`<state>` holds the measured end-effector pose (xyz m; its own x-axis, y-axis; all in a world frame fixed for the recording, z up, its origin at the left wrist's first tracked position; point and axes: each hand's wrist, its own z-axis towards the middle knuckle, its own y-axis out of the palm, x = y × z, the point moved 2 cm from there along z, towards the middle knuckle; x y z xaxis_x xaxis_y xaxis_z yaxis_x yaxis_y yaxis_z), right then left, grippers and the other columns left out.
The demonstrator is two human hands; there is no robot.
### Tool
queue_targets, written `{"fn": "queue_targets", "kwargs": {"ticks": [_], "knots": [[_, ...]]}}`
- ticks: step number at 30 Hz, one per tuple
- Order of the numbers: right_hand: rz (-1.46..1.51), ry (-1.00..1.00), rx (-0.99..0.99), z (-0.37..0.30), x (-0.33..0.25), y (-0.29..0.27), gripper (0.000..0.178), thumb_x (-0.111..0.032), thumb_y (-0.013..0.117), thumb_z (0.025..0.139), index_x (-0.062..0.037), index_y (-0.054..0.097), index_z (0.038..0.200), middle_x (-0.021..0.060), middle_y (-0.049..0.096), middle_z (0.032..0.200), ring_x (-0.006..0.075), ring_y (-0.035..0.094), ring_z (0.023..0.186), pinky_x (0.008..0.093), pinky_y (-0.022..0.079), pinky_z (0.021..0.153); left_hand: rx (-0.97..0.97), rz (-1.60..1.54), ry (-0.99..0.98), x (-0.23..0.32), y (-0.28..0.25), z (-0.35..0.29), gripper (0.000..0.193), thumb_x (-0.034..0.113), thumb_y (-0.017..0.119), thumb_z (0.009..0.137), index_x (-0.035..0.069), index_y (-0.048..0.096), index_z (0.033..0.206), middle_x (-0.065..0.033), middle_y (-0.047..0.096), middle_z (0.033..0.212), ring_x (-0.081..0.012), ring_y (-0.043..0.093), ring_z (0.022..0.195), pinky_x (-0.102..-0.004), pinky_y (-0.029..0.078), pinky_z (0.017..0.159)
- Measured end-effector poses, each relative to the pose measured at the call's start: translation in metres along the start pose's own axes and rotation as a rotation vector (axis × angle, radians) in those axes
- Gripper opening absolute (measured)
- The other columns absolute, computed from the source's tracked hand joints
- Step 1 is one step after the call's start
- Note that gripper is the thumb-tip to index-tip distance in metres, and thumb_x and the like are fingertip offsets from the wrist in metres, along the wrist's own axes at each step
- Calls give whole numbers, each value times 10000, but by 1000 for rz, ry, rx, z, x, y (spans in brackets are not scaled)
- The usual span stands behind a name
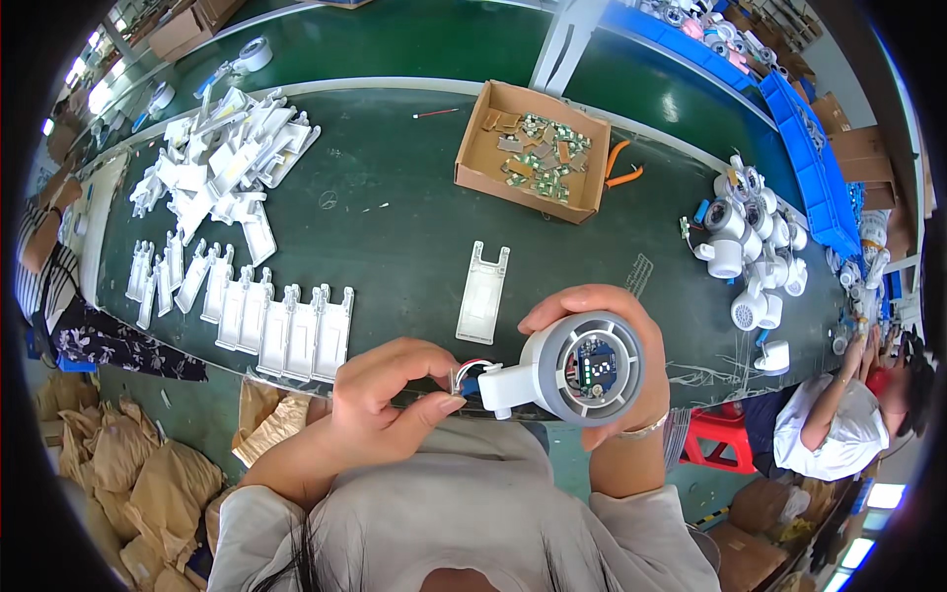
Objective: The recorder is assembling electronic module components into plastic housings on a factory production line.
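One cover [481, 301] lies alone on the table [395, 197]; call it the middle of a clock. At 1 o'clock is a box [523, 194] with little boards [547, 156] in it. The pliers [625, 179] sit at 2, just beside the box. A gadget pile [755, 237] is near 3. At 4, the right hand [655, 360] holds one gadget [554, 369]. The left hand [383, 390] is at 7. A row of covers [276, 326] lies at 9. Behind it, at 10, is a heap of covers [222, 163].
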<state>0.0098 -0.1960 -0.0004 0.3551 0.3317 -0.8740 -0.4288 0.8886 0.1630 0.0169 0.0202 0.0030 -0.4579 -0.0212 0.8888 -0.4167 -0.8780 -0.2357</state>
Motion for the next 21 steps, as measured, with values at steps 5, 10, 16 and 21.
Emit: {"fn": "queue_targets", "kwargs": {"ticks": [5, 10, 16, 21], "knots": [[7, 1, -24, 1, -3, 2, 937, -316, 872, 481, 51, 406, 1206, 175, 539, 1112, 205, 560, 981, 307, 453, 834, -1, -59, 11, -1, 1, -5, 206, -11, 681, 693, -33, 586, 875, -130, 609, 792, -194, 591, 663, -266, 475, 592], [13, 10, -32, -1, -5, 4, 930, -316, 871, 482, 51, 413, 1202, 172, 540, 1113, 209, 561, 980, 308, 451, 835, -16, -63, 9, 0, 2, -8, 209, -1, 680, 700, -32, 591, 886, -135, 612, 810, -191, 596, 677, -266, 480, 604], [-4, -29, -51, -6, -5, 4, 931, -313, 872, 479, 53, 418, 1204, 173, 539, 1117, 211, 561, 981, 311, 451, 838, -75, -56, -44, -1, 4, -13, 252, 28, 698, 698, -21, 581, 916, -145, 615, 868, -220, 611, 746, -292, 490, 658], [63, -162, 99, -15, -12, 13, 938, -373, 876, 423, 56, 458, 1145, 228, 563, 1025, 280, 582, 925, 348, 476, 781, -24, -499, -59, -18, 27, -18, 518, 133, 769, 649, 22, 506, 1082, -189, 508, 1155, -282, 527, 1046, -341, 435, 853]]}}
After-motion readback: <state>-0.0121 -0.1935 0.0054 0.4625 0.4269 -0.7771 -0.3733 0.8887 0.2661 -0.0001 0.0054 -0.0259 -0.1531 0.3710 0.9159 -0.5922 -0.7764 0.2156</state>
